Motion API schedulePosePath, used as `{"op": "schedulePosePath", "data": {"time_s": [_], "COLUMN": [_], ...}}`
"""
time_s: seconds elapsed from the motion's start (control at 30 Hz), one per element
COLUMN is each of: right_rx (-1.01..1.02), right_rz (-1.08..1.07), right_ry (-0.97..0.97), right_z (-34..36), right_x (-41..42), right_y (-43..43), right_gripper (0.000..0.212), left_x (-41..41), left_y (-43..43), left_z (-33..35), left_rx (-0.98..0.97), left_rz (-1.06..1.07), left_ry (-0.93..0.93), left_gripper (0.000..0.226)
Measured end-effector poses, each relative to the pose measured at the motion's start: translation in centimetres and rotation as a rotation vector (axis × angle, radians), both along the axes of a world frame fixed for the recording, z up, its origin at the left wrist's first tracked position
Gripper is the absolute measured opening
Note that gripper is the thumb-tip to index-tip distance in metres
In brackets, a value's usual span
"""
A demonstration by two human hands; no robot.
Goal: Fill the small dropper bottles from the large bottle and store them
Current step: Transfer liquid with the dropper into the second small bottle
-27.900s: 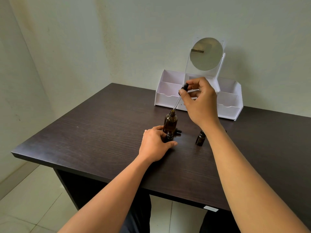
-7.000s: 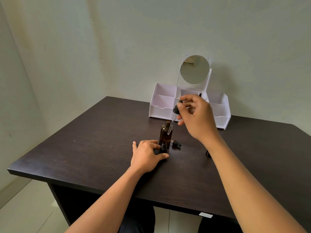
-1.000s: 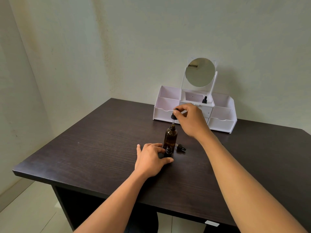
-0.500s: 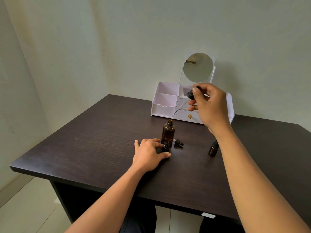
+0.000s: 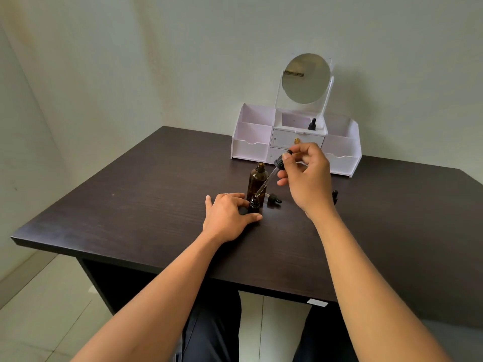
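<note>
A large amber bottle (image 5: 258, 180) stands uncapped mid-table. Right in front of it, my left hand (image 5: 228, 216) grips a small amber dropper bottle (image 5: 254, 204) upright on the table. My right hand (image 5: 306, 176) pinches the black bulb of a glass dropper (image 5: 271, 175), tilted so its tip sits just above the small bottle's mouth. A loose black dropper cap (image 5: 273, 198) lies beside the bottles. Another small bottle (image 5: 334, 196) shows partly behind my right wrist. One capped small bottle (image 5: 312, 124) stands in the white organizer (image 5: 252, 147).
The white organizer with drawers and a round mirror (image 5: 306, 78) stands at the back of the dark wooden table (image 5: 146, 205), against the wall. The table's near edge runs in front of my forearms; tiled floor lies to the left.
My right hand has lifted the dropper out of the large bottle, carried it up and then down, and its tip now hovers over the small bottle. My left hand keeps its hold.
</note>
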State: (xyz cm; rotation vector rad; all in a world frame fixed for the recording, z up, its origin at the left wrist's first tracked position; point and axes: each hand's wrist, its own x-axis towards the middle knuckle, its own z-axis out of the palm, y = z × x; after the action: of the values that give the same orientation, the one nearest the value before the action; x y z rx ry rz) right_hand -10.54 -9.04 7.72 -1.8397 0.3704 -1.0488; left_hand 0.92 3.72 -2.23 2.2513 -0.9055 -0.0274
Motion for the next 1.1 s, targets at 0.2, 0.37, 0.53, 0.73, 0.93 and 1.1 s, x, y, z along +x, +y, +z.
{"op": "schedulePosePath", "data": {"time_s": [0.2,0.37,0.53,0.73,0.93,1.1], "right_rx": [-0.005,0.058,0.033,0.022,-0.022,-0.053], "right_rz": [0.002,0.017,0.021,0.031,0.037,0.051], "right_ry": [0.025,0.035,0.046,0.054,0.06,0.073], "right_z": [-0.68,-1.08,-1.0,-0.96,-1.15,-1.11], "right_x": [0.37,0.63,0.72,0.76,0.71,0.92], "right_y": [-0.12,-0.26,-0.23,-0.41,-0.27,-0.24], "right_gripper": [0.008,0.008,0.005,0.005,0.018,0.019], "left_x": [-0.04,-0.06,0.0,0.0,-0.05,-0.03], "left_y": [0.05,0.03,0.04,-0.02,0.04,0.04], "left_z": [-0.01,-0.06,-0.12,-0.11,-0.08,-0.01], "left_rx": [0.002,0.005,0.015,0.017,0.019,0.023], "left_rz": [-0.011,-0.006,-0.007,-0.004,-0.006,-0.006], "left_ry": [-0.004,-0.005,-0.017,-0.01,-0.008,-0.009], "left_gripper": [0.046,0.049,0.052,0.051,0.053,0.05]}}
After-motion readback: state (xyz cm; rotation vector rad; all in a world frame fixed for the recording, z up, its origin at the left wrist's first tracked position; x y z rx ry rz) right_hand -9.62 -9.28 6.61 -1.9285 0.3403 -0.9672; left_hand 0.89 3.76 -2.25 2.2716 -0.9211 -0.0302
